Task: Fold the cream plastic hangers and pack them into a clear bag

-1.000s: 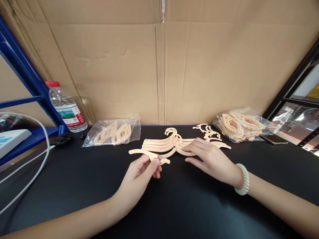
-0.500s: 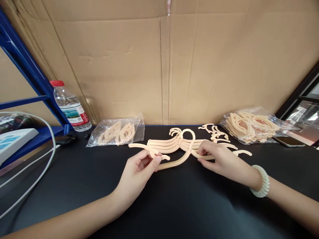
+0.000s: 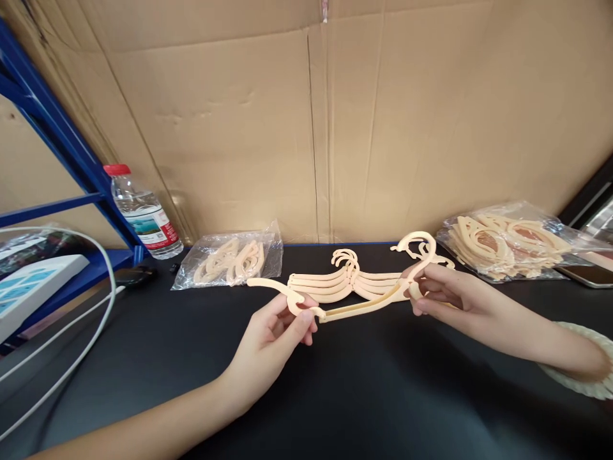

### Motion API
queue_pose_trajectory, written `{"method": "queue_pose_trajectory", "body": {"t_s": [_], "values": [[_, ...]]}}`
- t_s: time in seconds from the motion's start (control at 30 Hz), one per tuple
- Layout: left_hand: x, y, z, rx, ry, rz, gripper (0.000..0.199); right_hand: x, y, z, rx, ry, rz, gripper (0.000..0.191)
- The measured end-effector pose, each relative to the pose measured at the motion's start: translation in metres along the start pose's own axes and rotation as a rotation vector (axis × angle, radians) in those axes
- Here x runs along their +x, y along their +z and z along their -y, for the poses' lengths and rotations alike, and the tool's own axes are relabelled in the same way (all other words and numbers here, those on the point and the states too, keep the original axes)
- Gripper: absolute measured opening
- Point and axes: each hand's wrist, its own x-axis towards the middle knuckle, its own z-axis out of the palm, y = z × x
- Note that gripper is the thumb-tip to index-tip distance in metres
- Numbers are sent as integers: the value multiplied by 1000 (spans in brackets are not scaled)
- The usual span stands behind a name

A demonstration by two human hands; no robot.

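My right hand (image 3: 445,297) is closed on a beige plastic hanger (image 3: 366,308), gripping it just below its hook. One arm of this hanger reaches left toward my left hand (image 3: 280,329). My left hand pinches a curved beige hanger piece (image 3: 293,300) whose thin end points left. The piece's other end meets the tip of the hanger's arm at my left fingertips; whether they are joined I cannot tell. Behind them several beige hangers (image 3: 320,287) lie stacked on the black table (image 3: 335,396), hooks toward the back. My right hand hides the hanger's other arm.
Clear bags with beige pieces lie at the back left (image 3: 230,259) and back right (image 3: 507,246). A phone (image 3: 591,275) rests beside the right bag. On the left are a water bottle (image 3: 148,217), a white cable (image 3: 108,255) and a blue rack (image 3: 71,207). Cardboard (image 3: 239,128) stands behind.
The held hanger has shifted right, and my right hand's grip is now near the hook. The arm's left tip has come to the piece in my left hand. The view has shifted slightly.
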Motion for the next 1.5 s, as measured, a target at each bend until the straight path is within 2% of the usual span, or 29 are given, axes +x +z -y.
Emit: {"method": "queue_pose_trajectory", "body": {"t_s": [0.23, 0.47, 0.67, 1.13, 1.37, 1.5], "values": [[3, -2, 4, -123, -48, 26, 15, -7, 5, 11, -34, 29, -14, 18], [2, -2, 1, -388, -136, 110, 20, -7, 5, 27, -18, -95, -203, 22], [2, -3, 1, -546, -194, 216, 15, -11, 4, 28, -143, -132, -173, 17], [3, -4, 3, -553, -200, 212, 14, -14, 10, 27, -286, -346, -282, 17], [2, -1, 4, -514, -133, 189, 17, -22, 25, 27, -303, -382, -259, 19], [2, -1, 7, -518, -126, 205, 19, -23, 26, 29, -341, -402, -291, 23]]}}
